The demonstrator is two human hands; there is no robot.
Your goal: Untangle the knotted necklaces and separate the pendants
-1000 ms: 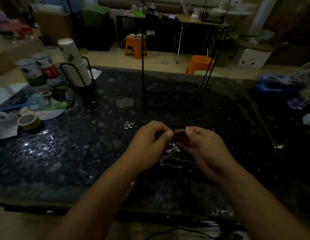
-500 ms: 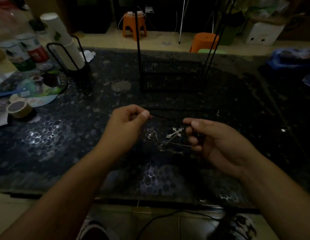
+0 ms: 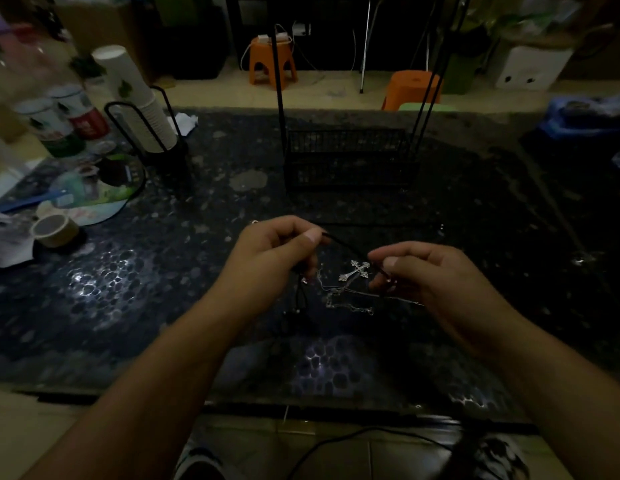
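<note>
A black cord [image 3: 346, 246] runs taut between my two hands above the dark pebble-patterned table [image 3: 128, 289]. My left hand [image 3: 273, 258] pinches one end of it between thumb and forefinger. My right hand [image 3: 429, 282] pinches the other end, fingers curled. A silver cross pendant [image 3: 355, 270] hangs just below the cord between the hands. Thin silver chains [image 3: 350, 301] lie tangled on the table under it. More black cord with small beads [image 3: 299, 303] dangles below my left hand.
A black wire rack [image 3: 346, 157] with tall posts stands behind the hands. At the left are a cup holder with stacked paper cups [image 3: 135, 98], cans [image 3: 59, 126], a tape roll [image 3: 53, 230] and a round fan [image 3: 90, 188]. Orange stools [image 3: 272, 60] stand on the floor beyond.
My hands drew apart from touching, stretching the black cord between them. The cross pendant came into plain view below the cord. The flower pendant seen left of my hands is no longer visible.
</note>
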